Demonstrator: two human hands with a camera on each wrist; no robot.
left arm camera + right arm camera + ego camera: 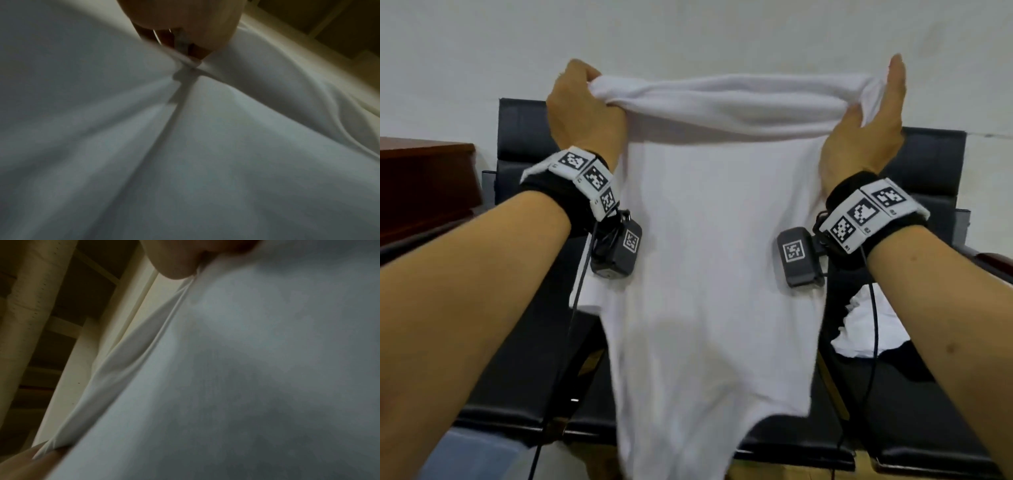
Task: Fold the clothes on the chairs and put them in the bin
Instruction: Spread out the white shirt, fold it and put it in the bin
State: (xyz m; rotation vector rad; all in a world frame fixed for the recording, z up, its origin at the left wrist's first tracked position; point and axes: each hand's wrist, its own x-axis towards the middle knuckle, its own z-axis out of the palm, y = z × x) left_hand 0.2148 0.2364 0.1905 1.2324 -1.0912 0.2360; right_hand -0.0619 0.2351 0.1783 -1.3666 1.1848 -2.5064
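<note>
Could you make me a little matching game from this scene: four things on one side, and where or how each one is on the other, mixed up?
Things:
1. shirt
2. left hand
3. second white garment
4. wooden furniture

States:
A. lies crumpled on the right chair seat
B. stands at the far left by the wall
C. hangs in the air, held up at both top corners
D. grips bunched cloth in a fist

Pairs: 1-C, 2-D, 3-A, 4-B
</note>
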